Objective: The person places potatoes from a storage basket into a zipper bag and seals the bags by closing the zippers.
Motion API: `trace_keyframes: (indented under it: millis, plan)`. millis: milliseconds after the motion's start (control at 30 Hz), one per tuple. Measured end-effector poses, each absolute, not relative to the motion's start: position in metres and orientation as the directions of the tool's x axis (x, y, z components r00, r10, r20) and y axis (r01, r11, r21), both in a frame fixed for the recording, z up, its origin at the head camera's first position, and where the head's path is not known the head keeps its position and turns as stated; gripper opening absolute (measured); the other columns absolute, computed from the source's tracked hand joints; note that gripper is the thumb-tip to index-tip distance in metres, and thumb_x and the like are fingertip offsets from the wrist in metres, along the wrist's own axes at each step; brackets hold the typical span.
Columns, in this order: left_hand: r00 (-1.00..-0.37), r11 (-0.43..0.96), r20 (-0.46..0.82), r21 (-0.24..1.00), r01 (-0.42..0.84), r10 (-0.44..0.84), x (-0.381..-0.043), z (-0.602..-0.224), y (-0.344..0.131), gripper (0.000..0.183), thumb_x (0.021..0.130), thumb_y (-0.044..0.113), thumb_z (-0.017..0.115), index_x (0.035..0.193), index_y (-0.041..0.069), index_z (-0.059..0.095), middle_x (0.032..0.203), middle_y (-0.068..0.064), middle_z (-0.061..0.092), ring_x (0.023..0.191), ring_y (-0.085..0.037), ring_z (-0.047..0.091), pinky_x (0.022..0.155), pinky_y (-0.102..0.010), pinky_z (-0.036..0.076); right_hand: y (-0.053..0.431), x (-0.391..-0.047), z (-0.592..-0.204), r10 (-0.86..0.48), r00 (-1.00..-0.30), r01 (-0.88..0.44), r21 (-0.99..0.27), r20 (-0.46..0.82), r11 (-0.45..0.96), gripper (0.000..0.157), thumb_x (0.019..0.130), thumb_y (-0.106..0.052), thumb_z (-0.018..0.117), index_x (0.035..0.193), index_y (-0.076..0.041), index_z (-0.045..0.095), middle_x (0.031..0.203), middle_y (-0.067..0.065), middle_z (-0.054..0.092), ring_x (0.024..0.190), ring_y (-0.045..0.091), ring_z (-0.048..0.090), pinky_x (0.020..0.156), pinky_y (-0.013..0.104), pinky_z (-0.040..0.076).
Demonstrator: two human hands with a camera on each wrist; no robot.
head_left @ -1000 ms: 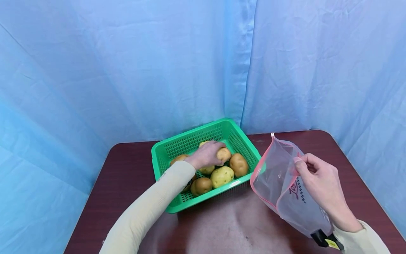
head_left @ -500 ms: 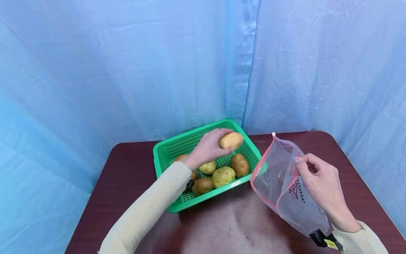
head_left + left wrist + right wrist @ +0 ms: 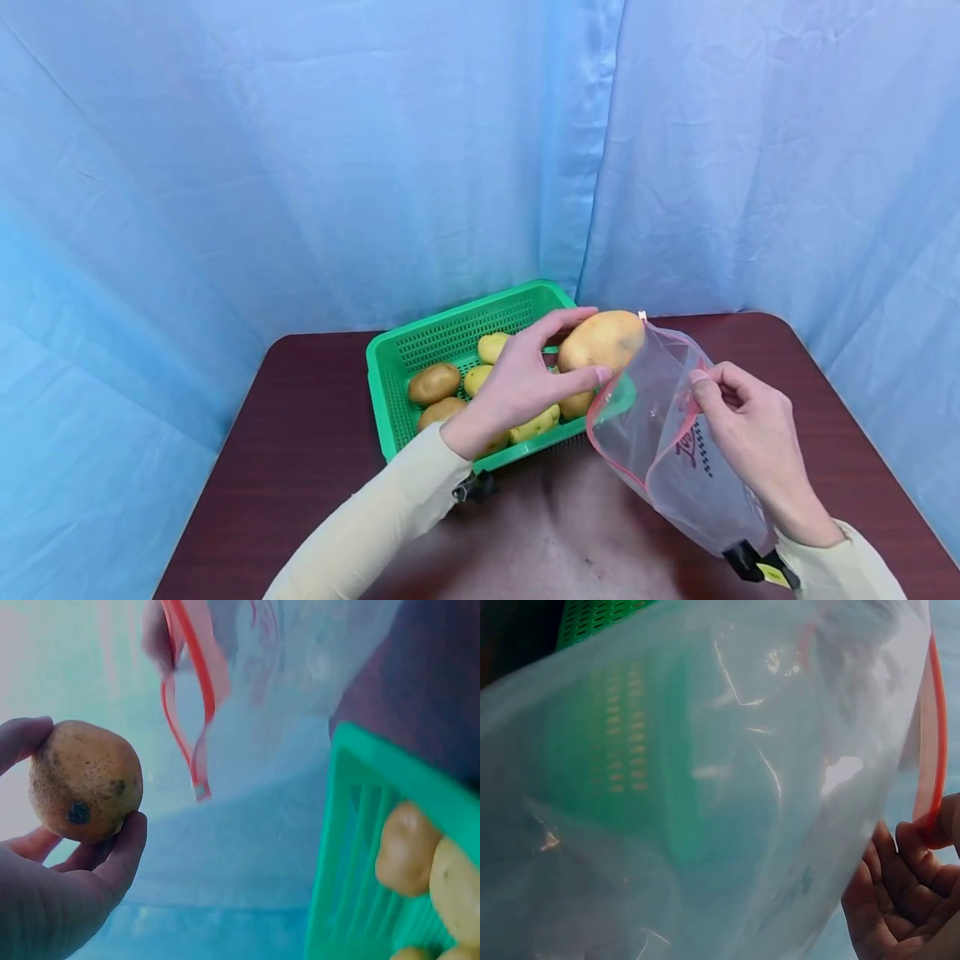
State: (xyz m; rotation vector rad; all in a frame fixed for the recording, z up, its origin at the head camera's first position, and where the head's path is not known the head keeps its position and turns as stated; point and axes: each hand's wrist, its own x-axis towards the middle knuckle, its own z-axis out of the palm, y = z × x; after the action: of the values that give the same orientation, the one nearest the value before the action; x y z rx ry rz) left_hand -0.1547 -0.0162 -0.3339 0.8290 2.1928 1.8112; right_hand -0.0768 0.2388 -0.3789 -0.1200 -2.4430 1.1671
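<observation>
My left hand (image 3: pixel 525 375) grips a tan potato (image 3: pixel 600 343) between thumb and fingers, at the mouth of a clear zip bag with a red edge (image 3: pixel 701 475). In the left wrist view this potato (image 3: pixel 86 780) shows dark spots, and the bag's red-rimmed opening (image 3: pixel 196 671) is beyond it. My right hand (image 3: pixel 757 446) pinches the bag's red rim, and the bag hangs gaping toward the left. The right wrist view has the pinching fingers (image 3: pixel 911 877) at the right edge, with the bag film filling most of the picture.
Left of the bag, a green slotted basket (image 3: pixel 386 400) stands on the dark red-brown table (image 3: pixel 292 433). Several brown and yellow potatoes (image 3: pixel 435 383) lie in it. Blue curtains (image 3: pixel 337 167) enclose the table's back and sides.
My left hand has lifted the tan potato out of the basket and carried it right, to the bag's opening. My right hand keeps its pinch on the bag, nearly in place.
</observation>
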Motion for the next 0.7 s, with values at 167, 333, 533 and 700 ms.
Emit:
trace_keyframes:
  millis: [167,333,533,700]
  plan:
    - [-0.818,0.032,0.173,0.973,0.228,0.549,-0.141,-0.337,-0.009,0.062,0.089,0.023,0.079,0.147,0.015,0.057,0.136,0.006,0.062,0.109,-0.005,0.064,0.091,-0.028,0.056,0.236,-0.077,-0.378,0.255,-0.903,-0.115,-0.764,0.347,0.635,0.028,0.104,-0.026,0.063,0.081,-0.012,0.066,0.061,0.004,0.057,0.052,0.013,0.041,0.05,0.028,0.032]
    - [-0.809,0.077,0.137,0.973,0.219,0.572,-0.135,-0.345,-0.002,0.062,0.089,0.026,0.079,0.146,0.015,0.058,0.134,0.008,0.062,0.108,-0.004,0.065,0.087,-0.025,0.057,0.234,-0.078,-0.378,0.253,-0.895,-0.134,-0.764,0.367,0.632,0.027,0.104,-0.024,0.064,0.081,-0.011,0.066,0.063,0.004,0.058,0.053,0.012,0.042,0.05,0.027,0.033]
    - [-0.826,0.297,0.115,0.898,0.324,0.552,-0.136,-0.354,0.0,0.06,0.087,0.035,0.081,0.142,0.019,0.061,0.125,0.008,0.067,0.102,-0.002,0.064,0.08,-0.02,0.054,0.231,-0.078,-0.378,0.248,-0.89,-0.157,-0.767,0.383,0.622,0.023,0.103,-0.021,0.065,0.083,-0.01,0.069,0.067,-0.001,0.059,0.057,0.011,0.046,0.052,0.024,0.037]
    - [-0.8,0.449,0.191,0.744,0.496,0.568,-0.136,-0.359,0.004,0.063,0.089,0.04,0.078,0.145,0.016,0.06,0.128,0.006,0.067,0.103,-0.005,0.061,0.079,-0.018,0.051,0.226,-0.079,-0.379,0.248,-0.895,-0.153,-0.776,0.372,0.612,0.022,0.103,-0.021,0.064,0.085,-0.012,0.071,0.068,-0.001,0.059,0.058,0.011,0.047,0.052,0.024,0.038]
